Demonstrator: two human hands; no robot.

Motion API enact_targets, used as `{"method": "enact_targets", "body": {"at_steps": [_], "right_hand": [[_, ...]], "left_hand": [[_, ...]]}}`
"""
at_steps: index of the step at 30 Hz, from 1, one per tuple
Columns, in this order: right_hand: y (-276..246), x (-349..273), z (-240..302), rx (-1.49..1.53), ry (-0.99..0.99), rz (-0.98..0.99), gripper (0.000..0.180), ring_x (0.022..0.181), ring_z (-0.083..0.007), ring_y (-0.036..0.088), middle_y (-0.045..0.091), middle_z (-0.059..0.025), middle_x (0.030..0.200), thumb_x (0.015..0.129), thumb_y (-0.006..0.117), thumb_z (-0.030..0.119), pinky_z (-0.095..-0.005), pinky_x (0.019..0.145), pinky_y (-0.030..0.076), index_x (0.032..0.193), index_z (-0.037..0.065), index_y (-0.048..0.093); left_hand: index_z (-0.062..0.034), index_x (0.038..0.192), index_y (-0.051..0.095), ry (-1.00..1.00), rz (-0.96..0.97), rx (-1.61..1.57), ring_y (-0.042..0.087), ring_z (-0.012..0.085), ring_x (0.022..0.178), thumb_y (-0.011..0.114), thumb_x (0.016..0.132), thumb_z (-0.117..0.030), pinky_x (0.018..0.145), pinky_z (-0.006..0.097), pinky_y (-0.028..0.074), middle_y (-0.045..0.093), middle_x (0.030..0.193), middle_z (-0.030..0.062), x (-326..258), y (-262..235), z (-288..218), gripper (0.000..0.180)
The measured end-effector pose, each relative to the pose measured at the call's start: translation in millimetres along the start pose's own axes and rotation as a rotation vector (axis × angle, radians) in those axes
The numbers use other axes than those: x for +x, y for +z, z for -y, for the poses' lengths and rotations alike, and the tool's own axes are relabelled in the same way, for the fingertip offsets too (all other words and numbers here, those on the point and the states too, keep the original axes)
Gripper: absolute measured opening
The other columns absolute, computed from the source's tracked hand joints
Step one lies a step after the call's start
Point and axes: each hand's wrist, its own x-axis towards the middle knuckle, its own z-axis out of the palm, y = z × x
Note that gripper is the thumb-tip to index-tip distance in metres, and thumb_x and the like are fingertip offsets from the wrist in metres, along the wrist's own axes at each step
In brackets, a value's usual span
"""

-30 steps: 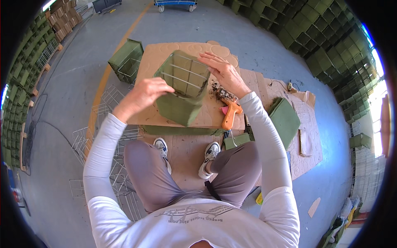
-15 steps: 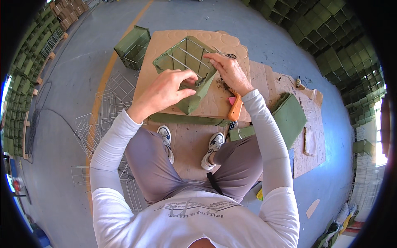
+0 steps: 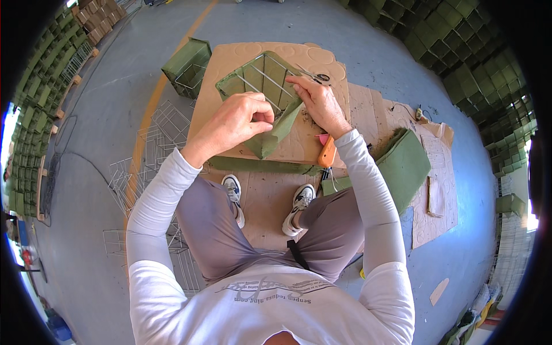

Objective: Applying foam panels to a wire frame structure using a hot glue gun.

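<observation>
A wire-frame box covered in green fabric (image 3: pixel 275 137) lies tilted on a cardboard-covered work surface (image 3: pixel 221 60), its metal rods showing across the open side. My right hand (image 3: pixel 323 104) pinches the fabric edge at the box's right rim. At the near side, my left hand (image 3: pixel 238 122) has thumb and fingertips pressed together close to the fabric; what is between them is too small to make out. Beside my right wrist rests an orange-handled tool (image 3: pixel 327 152), partly covered by the sleeve. Scissors with dark handles (image 3: pixel 322 77) lie beyond my right hand.
Another green fabric box (image 3: pixel 187 68) stands on the floor at the far left. Bare wire frames (image 3: pixel 144 155) are heaped left of my legs. Folded green fabric (image 3: pixel 407 167) lies on cardboard at right. Stacks of green boxes (image 3: pixel 460 52) line both sides.
My left thumb and fingers have closed together from a spread position near the box's near edge. My right hand keeps its pinch on the rim. The view has shifted slightly.
</observation>
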Motion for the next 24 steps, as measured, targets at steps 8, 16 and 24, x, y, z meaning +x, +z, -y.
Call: {"method": "enact_targets", "body": {"at_steps": [8,16,24], "right_hand": [[2,-2,5,-0.057,-0.002,0.000,0.023,0.086,-0.0384,0.068,0.070,-0.0219,0.092,0.097,0.058,0.014,-0.0433,0.075,0.053,0.116,0.005,0.067],[2,-3,0,-0.065,-0.016,-0.006,0.023,0.087,-0.0390,0.068,0.070,-0.0218,0.094,0.098,0.057,0.016,-0.0439,0.076,0.053,0.116,0.004,0.068],[4,-5,-1,-0.092,-0.044,-0.036,0.022,0.081,-0.0372,0.067,0.068,-0.0204,0.087,0.098,0.058,0.016,-0.0437,0.073,0.052,0.115,0.006,0.068]], "left_hand": [[0.0017,0.089,0.059,-0.025,-0.221,0.056,0.060,0.0195,0.081,0.068,0.087,-0.002,0.072,0.032,0.048,0.055,0.085,0.0078,-9,11,4,0.010],[0.0028,0.094,0.064,-0.012,0.009,0.061,0.061,0.0257,0.083,0.073,0.085,-0.012,0.074,0.039,0.046,0.063,0.092,0.0109,-4,-5,0,0.020],[0.0053,0.084,0.061,-0.089,-0.097,0.071,0.055,0.0185,0.070,0.072,0.086,-0.008,0.065,0.033,0.043,0.059,0.080,0.0086,-4,4,-2,0.017]]}}
